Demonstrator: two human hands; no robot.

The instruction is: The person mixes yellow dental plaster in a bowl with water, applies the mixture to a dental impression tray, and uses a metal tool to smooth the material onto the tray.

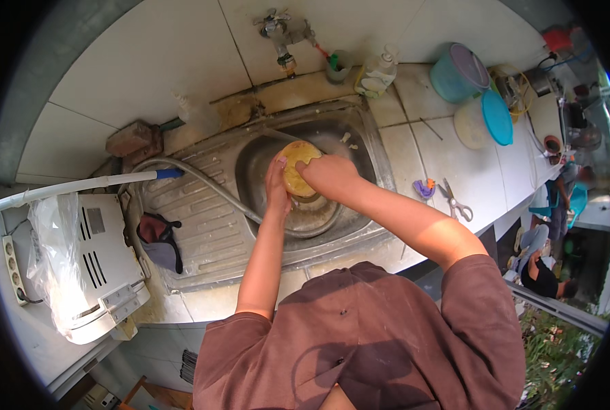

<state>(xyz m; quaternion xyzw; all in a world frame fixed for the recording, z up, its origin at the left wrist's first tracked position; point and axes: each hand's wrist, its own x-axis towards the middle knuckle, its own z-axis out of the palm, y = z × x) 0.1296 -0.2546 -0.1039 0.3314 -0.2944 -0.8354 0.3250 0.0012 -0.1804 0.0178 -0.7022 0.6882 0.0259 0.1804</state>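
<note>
Above the sink basin [353, 177], my left hand [277, 187] grips the left side of a round yellow container [297, 179], its thumb near the rim. The container looks like a bowl or jar, and its yellowish round face is tilted up toward me. My right hand [330, 175] reaches in from the right with a digit against that yellow face. Its other fingers are curled and partly hidden, so whether they hold anything cannot be told. A grey hose [212, 192] curves across the drainboard and into the basin below my hands.
A faucet [284, 51] juts from the tiled wall. Right of the sink lie scissors [455, 202], a purple-and-orange item [424, 188] and lidded tubs [451, 77]. A soap pump bottle [377, 74] stands behind. Left are a cloth [160, 243], bricks [133, 141] and a white appliance [100, 256]. People sit far right.
</note>
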